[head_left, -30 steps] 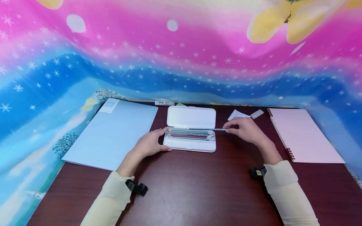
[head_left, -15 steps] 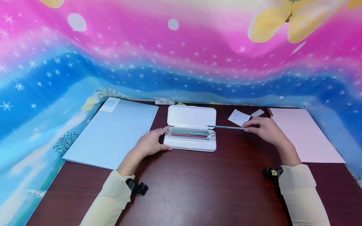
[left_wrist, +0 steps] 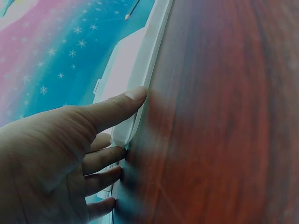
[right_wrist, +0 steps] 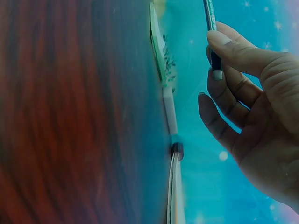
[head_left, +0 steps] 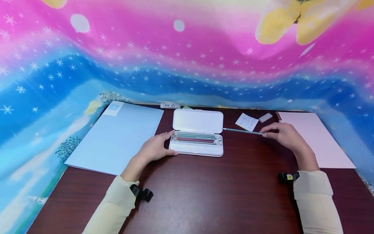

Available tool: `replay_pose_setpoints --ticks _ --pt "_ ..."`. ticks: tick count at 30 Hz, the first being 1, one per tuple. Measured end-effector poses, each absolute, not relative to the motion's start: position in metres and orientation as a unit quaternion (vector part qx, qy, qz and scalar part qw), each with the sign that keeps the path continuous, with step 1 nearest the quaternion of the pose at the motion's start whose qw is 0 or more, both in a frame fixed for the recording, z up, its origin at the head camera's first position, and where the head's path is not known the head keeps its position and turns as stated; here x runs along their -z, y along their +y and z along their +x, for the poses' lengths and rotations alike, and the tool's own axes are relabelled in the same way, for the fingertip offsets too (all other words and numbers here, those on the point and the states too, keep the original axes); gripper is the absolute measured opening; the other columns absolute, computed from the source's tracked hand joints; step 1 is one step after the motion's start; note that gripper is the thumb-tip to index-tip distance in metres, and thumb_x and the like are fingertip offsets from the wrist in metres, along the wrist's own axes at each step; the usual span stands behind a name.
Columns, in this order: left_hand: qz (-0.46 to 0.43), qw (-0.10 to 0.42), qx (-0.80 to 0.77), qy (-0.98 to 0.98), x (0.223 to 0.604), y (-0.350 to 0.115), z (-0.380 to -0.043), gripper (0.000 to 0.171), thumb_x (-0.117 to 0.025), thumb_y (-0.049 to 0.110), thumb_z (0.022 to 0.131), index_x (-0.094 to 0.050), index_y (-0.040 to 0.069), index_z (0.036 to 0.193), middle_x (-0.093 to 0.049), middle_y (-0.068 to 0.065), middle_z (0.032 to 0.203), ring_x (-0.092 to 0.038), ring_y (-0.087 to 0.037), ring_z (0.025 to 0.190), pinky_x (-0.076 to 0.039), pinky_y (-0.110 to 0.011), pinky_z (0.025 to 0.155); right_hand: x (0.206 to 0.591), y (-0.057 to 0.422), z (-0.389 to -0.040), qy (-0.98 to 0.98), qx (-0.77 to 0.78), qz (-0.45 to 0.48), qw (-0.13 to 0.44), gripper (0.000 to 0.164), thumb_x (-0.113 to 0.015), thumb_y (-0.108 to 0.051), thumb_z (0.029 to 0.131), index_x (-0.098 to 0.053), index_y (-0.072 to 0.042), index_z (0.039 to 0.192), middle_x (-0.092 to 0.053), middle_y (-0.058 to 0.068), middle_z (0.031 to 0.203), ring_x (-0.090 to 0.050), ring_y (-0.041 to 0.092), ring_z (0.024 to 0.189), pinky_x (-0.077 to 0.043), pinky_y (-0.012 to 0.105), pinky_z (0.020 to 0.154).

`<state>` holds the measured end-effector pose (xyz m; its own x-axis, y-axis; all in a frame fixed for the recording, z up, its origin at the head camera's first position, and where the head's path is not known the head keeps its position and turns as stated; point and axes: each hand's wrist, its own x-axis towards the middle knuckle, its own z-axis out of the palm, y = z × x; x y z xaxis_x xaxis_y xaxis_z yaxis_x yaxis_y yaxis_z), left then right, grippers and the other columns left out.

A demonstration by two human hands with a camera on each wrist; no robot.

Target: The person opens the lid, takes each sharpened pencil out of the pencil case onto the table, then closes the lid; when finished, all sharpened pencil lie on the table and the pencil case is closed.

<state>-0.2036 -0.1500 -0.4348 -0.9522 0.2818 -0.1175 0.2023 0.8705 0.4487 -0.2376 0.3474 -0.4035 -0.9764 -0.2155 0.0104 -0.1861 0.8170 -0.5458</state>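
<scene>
In the head view a white pencil case point(head_left: 198, 149) lies open on the table, its lid point(head_left: 198, 121) tipped back. Several pencils point(head_left: 195, 139), green and dark red, lie in it. My left hand point(head_left: 155, 148) holds the case's left end, thumb at the front edge and fingers at the side and back. The left wrist view shows the thumb against the case's rim point(left_wrist: 152, 60). To the right of the case, my right hand point(head_left: 283, 135) pinches a green pencil point(head_left: 242, 131) near its eraser end, with its tip pointing left. The right wrist view shows thumb and fingertips on this pencil point(right_wrist: 212, 42).
A light blue folder point(head_left: 119, 139) lies at left, and a pink spiral notebook point(head_left: 318, 139) at right, partly behind the right hand. Behind the pencil stand a small printed paper pad point(head_left: 246, 122) and a white eraser point(head_left: 265, 117). A white tube point(head_left: 170, 106) lies at the back edge.
My right hand has moved to the right with the pencil, away from over the case, baring the paper pad. The left hand has stayed on the case.
</scene>
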Motion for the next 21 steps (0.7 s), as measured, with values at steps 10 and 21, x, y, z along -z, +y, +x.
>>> replay_pose_setpoints --ticks 10,21 --pt "0.130 0.089 -0.218 0.963 0.432 -0.148 -0.205 0.096 -0.081 0.050 0.082 -0.035 0.019 0.160 -0.044 -0.018 0.158 -0.044 -0.039 0.145 -0.041 -0.059 0.113 0.411 0.368 -0.238 0.953 0.285 -0.082 0.054 0.026 -0.067 -0.038 0.098 -0.079 -0.019 0.111 -0.075 0.007 0.112 -0.059 0.012 0.101 -0.050 0.023 0.082" --pt "0.127 0.090 -0.223 0.962 0.434 -0.149 -0.204 0.096 -0.082 0.049 0.082 -0.034 0.018 0.160 -0.043 -0.018 0.159 -0.043 -0.039 0.145 -0.041 -0.060 0.113 0.412 0.378 -0.243 0.950 0.291 -0.059 0.094 0.027 -0.068 -0.035 0.097 -0.078 -0.017 0.114 -0.071 0.014 0.120 -0.057 0.030 0.114 -0.047 0.037 0.090"
